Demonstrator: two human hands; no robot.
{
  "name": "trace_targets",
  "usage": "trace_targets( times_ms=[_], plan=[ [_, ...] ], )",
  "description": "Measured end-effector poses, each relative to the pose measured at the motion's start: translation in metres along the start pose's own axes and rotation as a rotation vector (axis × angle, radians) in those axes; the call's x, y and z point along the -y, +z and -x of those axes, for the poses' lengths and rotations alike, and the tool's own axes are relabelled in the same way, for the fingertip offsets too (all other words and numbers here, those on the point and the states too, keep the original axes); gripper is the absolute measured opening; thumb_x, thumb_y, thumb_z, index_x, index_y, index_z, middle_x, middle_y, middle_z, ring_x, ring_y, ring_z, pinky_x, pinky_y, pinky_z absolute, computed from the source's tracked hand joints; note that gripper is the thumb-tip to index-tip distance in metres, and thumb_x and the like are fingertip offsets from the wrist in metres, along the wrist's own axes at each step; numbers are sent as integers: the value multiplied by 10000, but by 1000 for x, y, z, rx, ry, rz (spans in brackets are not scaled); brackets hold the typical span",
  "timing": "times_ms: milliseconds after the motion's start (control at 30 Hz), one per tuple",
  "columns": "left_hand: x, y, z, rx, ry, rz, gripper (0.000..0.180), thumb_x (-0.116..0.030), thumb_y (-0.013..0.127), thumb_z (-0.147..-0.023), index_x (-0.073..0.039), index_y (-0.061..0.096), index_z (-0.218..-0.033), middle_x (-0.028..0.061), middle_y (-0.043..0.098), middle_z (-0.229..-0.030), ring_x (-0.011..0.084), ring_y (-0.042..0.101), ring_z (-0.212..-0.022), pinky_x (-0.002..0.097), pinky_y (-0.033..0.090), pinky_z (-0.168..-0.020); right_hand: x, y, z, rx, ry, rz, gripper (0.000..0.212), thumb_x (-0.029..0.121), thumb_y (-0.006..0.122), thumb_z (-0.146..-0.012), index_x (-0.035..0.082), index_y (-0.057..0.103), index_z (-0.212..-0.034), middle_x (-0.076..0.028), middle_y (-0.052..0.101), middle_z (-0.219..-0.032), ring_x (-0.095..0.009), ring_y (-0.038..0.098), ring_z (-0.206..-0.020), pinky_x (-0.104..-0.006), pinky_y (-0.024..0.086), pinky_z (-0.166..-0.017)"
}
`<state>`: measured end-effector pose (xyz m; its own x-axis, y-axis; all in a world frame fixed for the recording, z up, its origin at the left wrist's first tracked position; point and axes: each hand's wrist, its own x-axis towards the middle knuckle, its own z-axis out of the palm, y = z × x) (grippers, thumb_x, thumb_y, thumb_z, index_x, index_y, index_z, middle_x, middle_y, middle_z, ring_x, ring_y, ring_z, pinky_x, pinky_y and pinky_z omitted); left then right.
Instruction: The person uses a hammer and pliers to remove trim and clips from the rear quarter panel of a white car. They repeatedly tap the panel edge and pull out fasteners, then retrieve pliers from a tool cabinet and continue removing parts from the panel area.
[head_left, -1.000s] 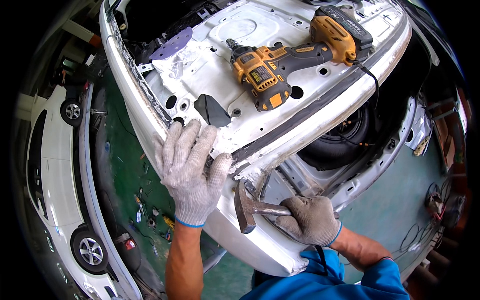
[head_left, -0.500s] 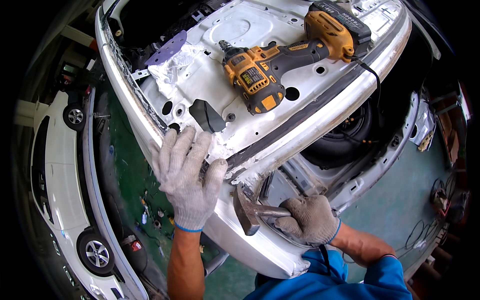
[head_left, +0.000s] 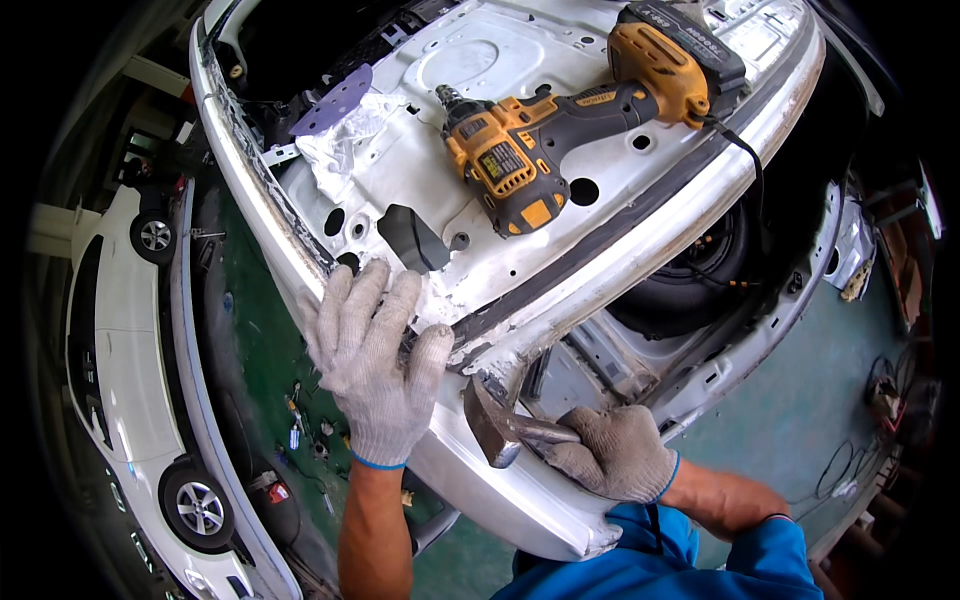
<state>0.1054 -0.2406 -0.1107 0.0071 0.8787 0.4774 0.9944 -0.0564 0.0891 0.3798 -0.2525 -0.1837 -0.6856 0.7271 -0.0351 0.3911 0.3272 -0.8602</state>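
My left hand [head_left: 375,365], in a pale knit glove, lies with fingers spread over the corner of the white car body panel [head_left: 500,490]. Its fingertips touch the edge near a scraped seam. A hammer [head_left: 492,424] with a worn steel head is in my right hand [head_left: 620,452], the gloved fingers wrapped round its handle. The hammer head sits by the corner, close over the curved white panel; whether it touches cannot be made out. Above, a yellow and black cordless drill [head_left: 505,165] lies on the bare metal deck [head_left: 475,55].
White crumpled plastic [head_left: 345,145] and a purple perforated sanding disc [head_left: 335,102] lie on the deck's left. A dark cord [head_left: 755,165] hangs beside the drill. A round black tyre [head_left: 690,285] sits in the open boot. Small tools [head_left: 295,430] litter the green floor; a white car [head_left: 135,330] stands left.
The right hand and hammer have shifted very slightly, the hammer head tilting a little. My left hand stays in place on the corner.
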Motion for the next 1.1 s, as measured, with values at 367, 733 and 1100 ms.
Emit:
trace_targets(
  times_ms=[367, 733, 1100],
  plan=[
    [-1, 0, 2, 2, -14, 12, 457, -353, 767, -872, -88, 780, -1244, 152, 681, -1367, 429, 519, -1377, 662, 236, -1239, 2, -2, -10, 65, 44, 9, 557, 637, 585, -1015, 87, 667, -982, -148, 636, -630, -371, 705, -607, -458, 559, -539],
    [4, 0, 3, -11, 2, 11, 449, -350, 759, -871, -89, 780, -1236, 149, 675, -1368, 429, 522, -1371, 675, 259, -1216, 3, -15, 13, -51, -441, -44, 482, 551, 767, -898, 84, 712, -1001, -114, 690, -800, -355, 700, -708, -450, 572, -667],
    [5, 0, 4, -13, 13, -8, 452, -394, 738, -902, -81, 779, -1225, 154, 683, -1344, 429, 529, -1349, 653, 290, -1197, 10, -7, 10, 19, -304, 30, 576, 639, 601, -1000, 84, 721, -1095, -138, 695, -769, -306, 725, -671, -412, 564, -582]
  ],
)
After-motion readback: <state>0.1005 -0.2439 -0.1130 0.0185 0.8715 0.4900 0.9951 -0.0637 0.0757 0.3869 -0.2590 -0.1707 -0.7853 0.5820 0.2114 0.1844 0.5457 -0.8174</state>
